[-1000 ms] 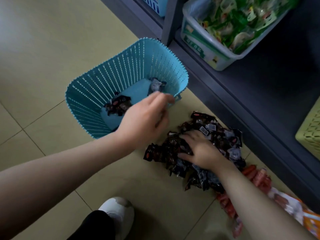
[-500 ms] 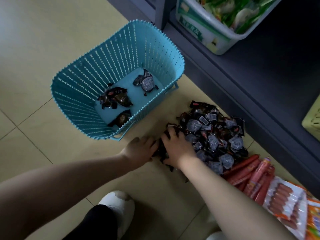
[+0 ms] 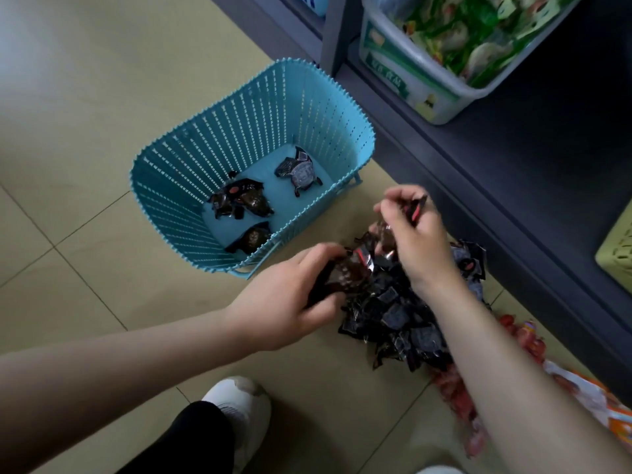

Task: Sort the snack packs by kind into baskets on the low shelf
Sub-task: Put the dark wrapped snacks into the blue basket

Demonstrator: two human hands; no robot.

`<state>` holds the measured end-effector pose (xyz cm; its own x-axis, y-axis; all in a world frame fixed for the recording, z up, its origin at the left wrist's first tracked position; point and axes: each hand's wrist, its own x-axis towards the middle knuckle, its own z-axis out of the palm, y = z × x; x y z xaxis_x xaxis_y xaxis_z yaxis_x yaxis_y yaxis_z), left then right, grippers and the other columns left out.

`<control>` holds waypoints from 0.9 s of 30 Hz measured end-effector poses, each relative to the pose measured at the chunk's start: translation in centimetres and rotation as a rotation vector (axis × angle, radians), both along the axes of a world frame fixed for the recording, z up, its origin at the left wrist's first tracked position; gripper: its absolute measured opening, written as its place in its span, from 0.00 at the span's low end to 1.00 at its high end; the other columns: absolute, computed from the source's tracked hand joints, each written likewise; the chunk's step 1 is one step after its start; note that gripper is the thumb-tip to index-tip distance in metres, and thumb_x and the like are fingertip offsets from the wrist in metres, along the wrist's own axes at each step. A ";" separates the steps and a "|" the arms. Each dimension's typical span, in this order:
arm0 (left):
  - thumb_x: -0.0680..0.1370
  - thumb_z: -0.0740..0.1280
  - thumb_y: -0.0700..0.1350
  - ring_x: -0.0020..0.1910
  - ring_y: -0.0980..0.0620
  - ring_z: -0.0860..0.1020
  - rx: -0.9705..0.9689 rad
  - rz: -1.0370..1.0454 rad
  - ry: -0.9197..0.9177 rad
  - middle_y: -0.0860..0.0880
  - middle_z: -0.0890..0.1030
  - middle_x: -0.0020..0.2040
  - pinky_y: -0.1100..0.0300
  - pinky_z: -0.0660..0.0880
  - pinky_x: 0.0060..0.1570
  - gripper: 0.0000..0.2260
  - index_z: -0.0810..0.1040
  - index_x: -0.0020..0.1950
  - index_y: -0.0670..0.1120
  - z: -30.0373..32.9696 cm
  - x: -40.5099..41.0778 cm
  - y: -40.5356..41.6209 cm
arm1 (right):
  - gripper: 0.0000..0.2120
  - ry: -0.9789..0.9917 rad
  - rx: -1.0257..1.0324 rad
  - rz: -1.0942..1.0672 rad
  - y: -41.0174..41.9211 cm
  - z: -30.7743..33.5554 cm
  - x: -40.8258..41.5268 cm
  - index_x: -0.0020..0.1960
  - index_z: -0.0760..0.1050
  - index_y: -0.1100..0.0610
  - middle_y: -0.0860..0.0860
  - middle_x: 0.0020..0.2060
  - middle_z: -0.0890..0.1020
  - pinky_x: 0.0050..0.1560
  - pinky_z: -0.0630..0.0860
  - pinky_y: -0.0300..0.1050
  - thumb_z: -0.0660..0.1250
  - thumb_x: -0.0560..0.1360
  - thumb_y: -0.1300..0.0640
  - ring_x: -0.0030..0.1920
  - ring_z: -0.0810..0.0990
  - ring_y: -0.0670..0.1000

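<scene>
1. Nearby, the blue basket point(image 3: 191, 186) stands on the tiled floor point(image 3: 85, 268) just beside the shelf point(image 3: 513, 172), and bare tiles lie open to its left and in front of it.
2. We see our white shoe point(image 3: 239, 405) below the hands, apart from the pile of dark packs point(image 3: 393, 319).
3. Half a second ago both our hands lay low at the pile's near edge; now they have lifted, each with packs.
4. Our left hand point(image 3: 284, 302) has its grip curled round a dark pack point(image 3: 345, 275) just outside the basket's near corner.
5. Our right hand point(image 3: 413, 234) pinches another dark pack point(image 3: 415, 208) above the pile.
6. Three dark packs point(image 3: 242, 200) lie in the basket; red sausage packs point(image 3: 455, 395) lie under our right forearm.
</scene>
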<state>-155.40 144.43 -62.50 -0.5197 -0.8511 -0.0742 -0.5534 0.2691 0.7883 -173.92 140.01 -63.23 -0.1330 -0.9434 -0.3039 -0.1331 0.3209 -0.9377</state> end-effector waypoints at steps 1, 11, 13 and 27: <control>0.71 0.57 0.57 0.42 0.60 0.71 -0.038 0.025 0.038 0.55 0.74 0.50 0.68 0.68 0.41 0.24 0.67 0.65 0.48 1.1 0.4 -0.7 | 0.07 -0.027 -0.067 0.033 -1.0 1.5 0.4 0.46 0.72 0.44 0.45 0.36 0.80 0.32 0.76 0.43 0.65 0.75 0.57 0.35 0.79 0.50; 0.77 0.61 0.54 0.55 0.41 0.76 0.101 0.386 -0.518 0.42 0.76 0.60 0.52 0.72 0.47 0.21 0.66 0.64 0.44 -1.5 3.4 -6.5 | 0.31 0.971 -0.151 0.613 -5.8 1.8 5.3 0.74 0.58 0.48 0.48 0.67 0.73 0.66 0.56 0.48 0.63 0.75 0.41 0.68 0.67 0.51; 0.78 0.60 0.52 0.58 0.41 0.73 0.163 0.402 -0.495 0.40 0.75 0.61 0.51 0.72 0.51 0.21 0.64 0.67 0.43 -1.8 3.2 -6.6 | 0.30 0.996 -0.217 0.550 -5.2 1.9 4.5 0.72 0.61 0.51 0.49 0.69 0.69 0.67 0.54 0.50 0.64 0.74 0.41 0.71 0.62 0.50; 0.76 0.59 0.45 0.53 0.42 0.74 -0.209 -0.237 -0.190 0.42 0.75 0.56 0.53 0.73 0.52 0.17 0.70 0.63 0.42 -3.8 -4.9 -2.3 | 0.31 1.043 0.310 0.725 3.4 -8.5 -6.2 0.76 0.51 0.48 0.54 0.75 0.53 0.70 0.60 0.52 0.61 0.77 0.48 0.73 0.52 0.58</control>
<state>-160.26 142.12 -66.32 -0.6982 -0.7155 -0.0257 -0.5872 0.5517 0.5924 -180.16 143.38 -71.73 0.0693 -0.8090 -0.5837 -0.9805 0.0526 -0.1893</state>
